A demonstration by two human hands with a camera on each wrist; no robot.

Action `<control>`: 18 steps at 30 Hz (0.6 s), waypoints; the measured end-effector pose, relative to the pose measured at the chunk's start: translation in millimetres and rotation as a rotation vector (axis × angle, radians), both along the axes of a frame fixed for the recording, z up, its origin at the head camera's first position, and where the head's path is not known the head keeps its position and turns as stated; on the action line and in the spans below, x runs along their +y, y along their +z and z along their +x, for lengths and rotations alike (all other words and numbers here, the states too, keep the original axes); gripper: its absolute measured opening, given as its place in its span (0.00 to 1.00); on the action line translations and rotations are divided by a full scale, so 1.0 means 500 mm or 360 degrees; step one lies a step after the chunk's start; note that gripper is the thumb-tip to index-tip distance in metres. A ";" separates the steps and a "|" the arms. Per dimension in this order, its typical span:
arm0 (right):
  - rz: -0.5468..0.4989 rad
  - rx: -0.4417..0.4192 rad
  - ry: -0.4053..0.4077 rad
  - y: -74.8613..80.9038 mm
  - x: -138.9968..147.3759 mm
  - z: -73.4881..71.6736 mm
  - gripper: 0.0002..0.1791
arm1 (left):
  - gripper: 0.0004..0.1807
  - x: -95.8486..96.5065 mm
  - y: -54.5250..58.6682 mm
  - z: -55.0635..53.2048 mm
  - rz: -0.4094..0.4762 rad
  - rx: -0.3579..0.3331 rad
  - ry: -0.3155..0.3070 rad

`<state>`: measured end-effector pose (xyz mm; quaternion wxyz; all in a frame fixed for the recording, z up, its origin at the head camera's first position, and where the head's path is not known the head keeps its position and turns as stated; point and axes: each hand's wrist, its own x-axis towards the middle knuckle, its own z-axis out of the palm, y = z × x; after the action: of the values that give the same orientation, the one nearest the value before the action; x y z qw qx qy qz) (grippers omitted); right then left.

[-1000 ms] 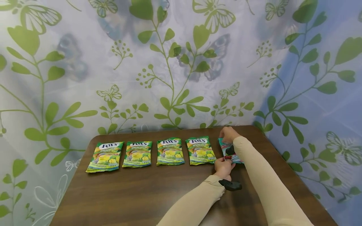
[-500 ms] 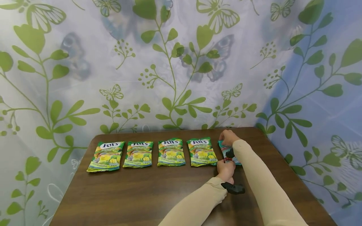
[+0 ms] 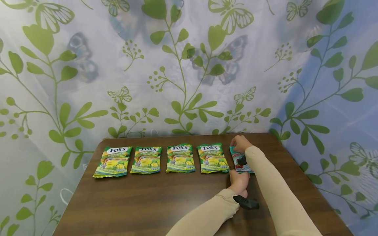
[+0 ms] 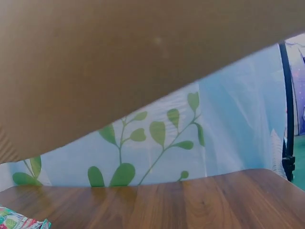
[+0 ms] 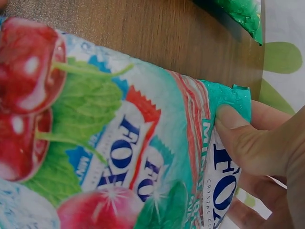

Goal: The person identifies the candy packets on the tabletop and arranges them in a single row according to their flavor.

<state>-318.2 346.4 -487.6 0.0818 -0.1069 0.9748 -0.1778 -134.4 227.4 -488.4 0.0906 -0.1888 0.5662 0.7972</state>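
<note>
A teal candy bag (image 3: 237, 159) with FOX'S lettering and cherry pictures lies at the right end of a row of bags. My right hand (image 3: 240, 143) pinches its top end. The right wrist view shows the thumb (image 5: 233, 119) on the front of the candy bag and fingers behind it. At the near edge of this bag is my left hand (image 3: 239, 182), its fingertips mostly hidden, so I cannot tell whether they grip it. A corner of patterned wrapper (image 4: 21, 220) shows low in the left wrist view, below a beige sleeve (image 4: 105, 67).
Several green-and-yellow FOX'S candy bags, among them the leftmost bag (image 3: 113, 162) and the bag nearest my hands (image 3: 213, 159), stand in a spaced row on the brown table (image 3: 141, 203). A leaf-patterned curtain (image 3: 165, 75) hangs behind the table's far edge.
My left hand has slid slightly toward me along the teal bag, uncovering more of its lower front. My right hand stays at the top end. The head view has shifted a little.
</note>
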 end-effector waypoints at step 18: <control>-0.0146 0.0070 -0.0091 0.005 0.011 0.025 0.25 | 0.24 -0.038 0.040 0.044 0.0266 0.0027 -0.0342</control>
<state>-305.5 352.1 -485.1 0.0501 -0.0864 0.9699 -0.2222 -112.6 208.1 -468.2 0.1860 -0.1122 0.5155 0.8289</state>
